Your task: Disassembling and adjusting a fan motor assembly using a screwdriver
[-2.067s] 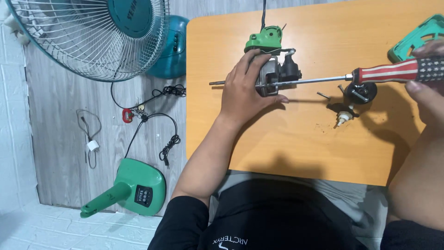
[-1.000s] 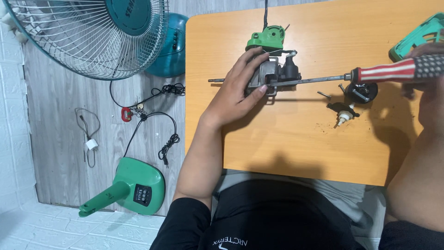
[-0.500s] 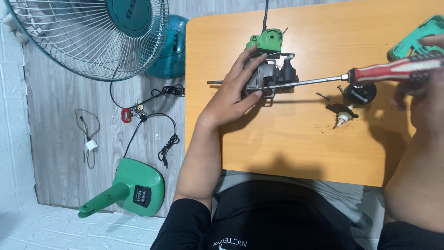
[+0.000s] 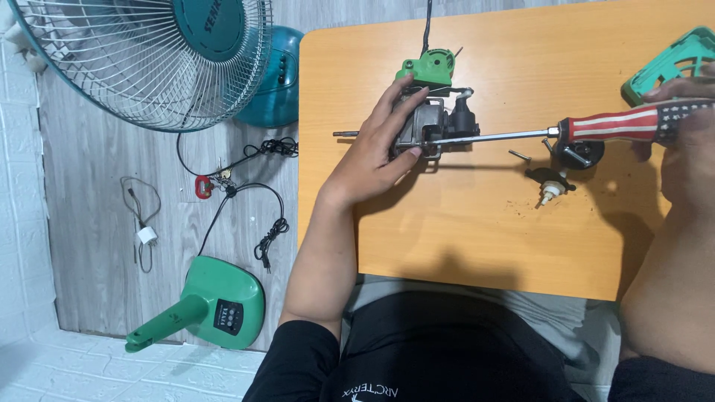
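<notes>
Wooden table (image 4: 462, 246) unchanged; left hand (image 4: 376, 152) grip still clamped on motor (image 4: 432, 123); right hand (image 4: 689, 141) grip holds screwdriver (image 4: 618, 126), tilted slightly since.

The counter (image 4: 477, 238) is orange wood. The screwdriver (image 4: 625, 125) handle bears red and white stripes with a dark starred end. The motor (image 4: 428, 123) is grey and black, capped green. The fan base (image 4: 216, 305) is green; the floor (image 4: 97, 208) is grey planks.

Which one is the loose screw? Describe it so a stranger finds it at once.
Start at the orange table. Follow the screwdriver from the left hand toward the striped handle in the right hand. Just below the shaft, near the handle, lies the loose screw: thin, bare metal, unlike the chunky black parts beside it.
</notes>
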